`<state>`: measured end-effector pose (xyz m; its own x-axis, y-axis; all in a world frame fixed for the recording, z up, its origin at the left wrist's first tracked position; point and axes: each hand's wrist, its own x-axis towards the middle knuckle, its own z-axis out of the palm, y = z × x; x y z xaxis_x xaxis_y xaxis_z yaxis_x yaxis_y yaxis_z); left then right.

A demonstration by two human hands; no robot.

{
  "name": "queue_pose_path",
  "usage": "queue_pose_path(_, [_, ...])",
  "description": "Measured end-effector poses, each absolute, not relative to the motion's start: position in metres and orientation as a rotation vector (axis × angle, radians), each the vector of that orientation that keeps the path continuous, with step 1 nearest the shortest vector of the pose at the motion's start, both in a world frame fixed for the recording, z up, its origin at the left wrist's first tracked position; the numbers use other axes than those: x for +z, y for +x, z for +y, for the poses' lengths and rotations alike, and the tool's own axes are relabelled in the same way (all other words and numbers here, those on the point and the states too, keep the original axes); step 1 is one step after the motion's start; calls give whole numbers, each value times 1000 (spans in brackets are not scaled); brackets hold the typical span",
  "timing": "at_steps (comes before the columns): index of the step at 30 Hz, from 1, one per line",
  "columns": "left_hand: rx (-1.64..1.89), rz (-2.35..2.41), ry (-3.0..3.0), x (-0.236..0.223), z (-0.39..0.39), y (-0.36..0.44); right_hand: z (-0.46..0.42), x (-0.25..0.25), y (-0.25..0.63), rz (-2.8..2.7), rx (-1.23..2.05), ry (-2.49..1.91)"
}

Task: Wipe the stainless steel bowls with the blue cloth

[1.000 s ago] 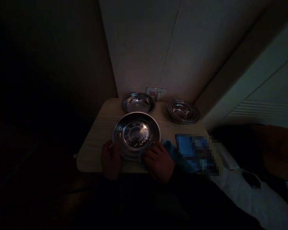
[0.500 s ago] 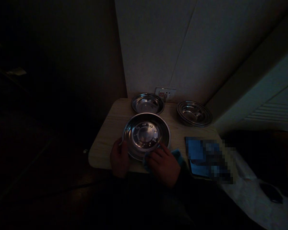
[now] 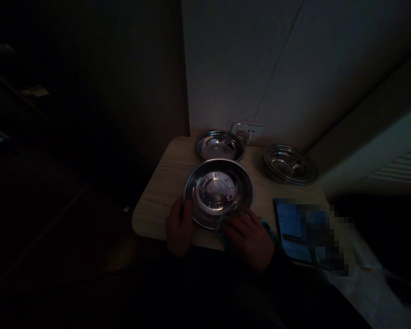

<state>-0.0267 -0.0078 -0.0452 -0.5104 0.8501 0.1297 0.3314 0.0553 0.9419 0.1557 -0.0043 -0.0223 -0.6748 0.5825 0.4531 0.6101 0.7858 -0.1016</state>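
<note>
A round steel plate (image 3: 218, 191) lies near the front edge of a small light wooden table (image 3: 160, 192). My left hand (image 3: 179, 225) grips the plate's left rim, fingers curled round it. My right hand (image 3: 250, 238) presses a blue cloth (image 3: 222, 227) against the plate's near right rim, fingers closed on the cloth. Most of the cloth is hidden under that hand. The room is very dark.
A second steel plate (image 3: 219, 145) sits behind the first, close to the wall. A stack of steel plates (image 3: 289, 163) stands at the back right. A wall socket (image 3: 246, 132) is behind them. A blurred blue object (image 3: 294, 226) lies at the table's right edge.
The view has shifted, so the table sits further right in frame. My right hand covers more of the blue cloth and has slid along the plate's near rim. The left hand keeps its hold.
</note>
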Motion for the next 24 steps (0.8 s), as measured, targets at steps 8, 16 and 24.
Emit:
queue_pose_path(8, [1451, 1869, 1144, -45, -8, -26, 26, 68, 207, -2227, -331, -966])
queue_pose_path(16, [1473, 1857, 1146, -47, -8, -25, 11, 60, 199, -2349, -286, -853])
queue_pose_path(24, [1475, 1886, 1159, -46, -9, -25, -5, -26, 173, -2432, -118, -948])
